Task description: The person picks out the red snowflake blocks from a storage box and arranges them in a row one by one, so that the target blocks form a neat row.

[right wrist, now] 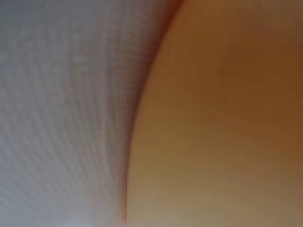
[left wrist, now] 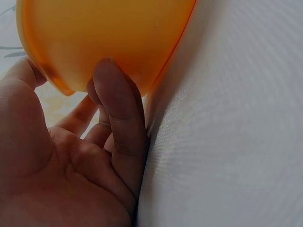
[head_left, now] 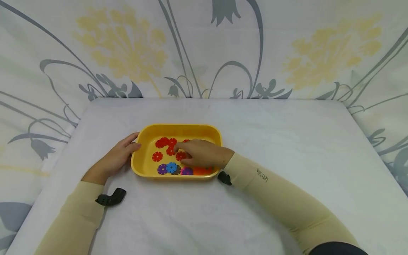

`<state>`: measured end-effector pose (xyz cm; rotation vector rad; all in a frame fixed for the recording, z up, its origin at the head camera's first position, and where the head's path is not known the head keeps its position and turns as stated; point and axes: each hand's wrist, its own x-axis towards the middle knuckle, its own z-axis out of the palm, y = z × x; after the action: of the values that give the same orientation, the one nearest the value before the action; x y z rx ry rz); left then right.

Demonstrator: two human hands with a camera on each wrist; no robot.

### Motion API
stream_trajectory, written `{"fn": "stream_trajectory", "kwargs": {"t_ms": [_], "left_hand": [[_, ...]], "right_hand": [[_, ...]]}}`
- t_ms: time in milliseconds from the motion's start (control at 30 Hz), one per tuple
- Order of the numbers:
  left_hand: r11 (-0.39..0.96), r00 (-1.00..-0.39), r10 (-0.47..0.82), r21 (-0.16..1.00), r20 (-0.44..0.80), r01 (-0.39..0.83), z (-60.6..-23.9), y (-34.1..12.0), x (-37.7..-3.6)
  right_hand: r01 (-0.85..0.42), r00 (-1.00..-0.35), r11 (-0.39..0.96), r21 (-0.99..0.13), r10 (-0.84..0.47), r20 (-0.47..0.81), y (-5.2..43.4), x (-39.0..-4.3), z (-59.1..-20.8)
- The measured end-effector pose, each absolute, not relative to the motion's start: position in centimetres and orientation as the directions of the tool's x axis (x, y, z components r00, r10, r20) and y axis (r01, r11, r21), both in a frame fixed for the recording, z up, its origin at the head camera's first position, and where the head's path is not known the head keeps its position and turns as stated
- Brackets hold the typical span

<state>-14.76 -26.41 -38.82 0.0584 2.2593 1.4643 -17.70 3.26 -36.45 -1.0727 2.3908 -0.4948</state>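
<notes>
A shallow yellow plastic tray with rounded corners holds several flat notched snowflake discs. My left hand holds the tray's left end, the thumb at its rim. In the left wrist view, fingertips press against the outer wall. Inside the tray is my right hand, its fingers bent down among red discs. One red disc lies between its thumb and index finger; whether they pinch it is unclear. In the right wrist view only the tray's blurred outer wall and white cloth show.
Purple and blue discs lie along the tray's near side, with orange pieces near its right corner. A white cloth covers the table. Behind it hangs a flower-patterned curtain. Black straps are on both wrists.
</notes>
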Motion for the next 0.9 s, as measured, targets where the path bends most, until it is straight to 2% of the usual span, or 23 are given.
{"fn": "stream_trajectory", "kwargs": {"t_ms": [267,900], "left_hand": [[0.434,-0.9,0.277,0.879,-0.337,-0.195,-38.84,-26.32,-14.74],[0.447,-0.903,0.267,0.873,-0.337,-0.194,-38.58,-26.21,-14.77]], "right_hand": [[-0.616,-0.568,0.625,-0.48,-0.775,-0.279,3.24,-17.88,-36.45],[-0.647,-0.577,0.631,-0.428,-0.772,-0.267,3.18,-17.92,-36.65]]}}
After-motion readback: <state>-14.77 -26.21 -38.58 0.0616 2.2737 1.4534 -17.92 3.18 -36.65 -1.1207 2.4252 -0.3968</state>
